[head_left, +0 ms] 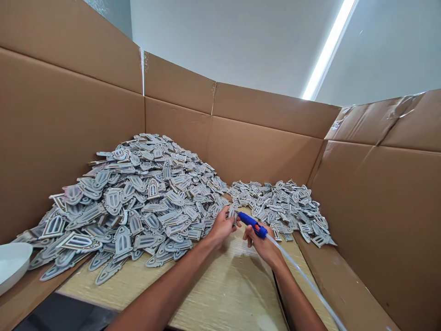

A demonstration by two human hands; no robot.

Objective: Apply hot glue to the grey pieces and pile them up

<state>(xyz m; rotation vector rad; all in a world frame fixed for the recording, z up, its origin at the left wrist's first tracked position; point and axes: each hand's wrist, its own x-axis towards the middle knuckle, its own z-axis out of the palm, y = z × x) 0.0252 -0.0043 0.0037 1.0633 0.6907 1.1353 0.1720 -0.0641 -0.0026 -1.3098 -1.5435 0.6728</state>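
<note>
My left hand (222, 226) grips a small grey window-shaped piece (233, 211) with a pointed end, held up above the table. Around the handle of a blue pen-like tool (251, 222) my right hand (260, 241) is closed; the tool has a thin metal tip and a red part on its side. Its tip points at the grey piece and is at or very near its edge; contact cannot be made out. From the tool's rear a pale translucent tube (303, 275) runs down to the lower right.
A tall pile of similar grey pieces (138, 197) rises on the left, a lower pile (282, 204) at the back right. Cardboard walls (262, 147) surround the wooden tabletop (220, 285). A white bowl (15, 262) stands at the left edge.
</note>
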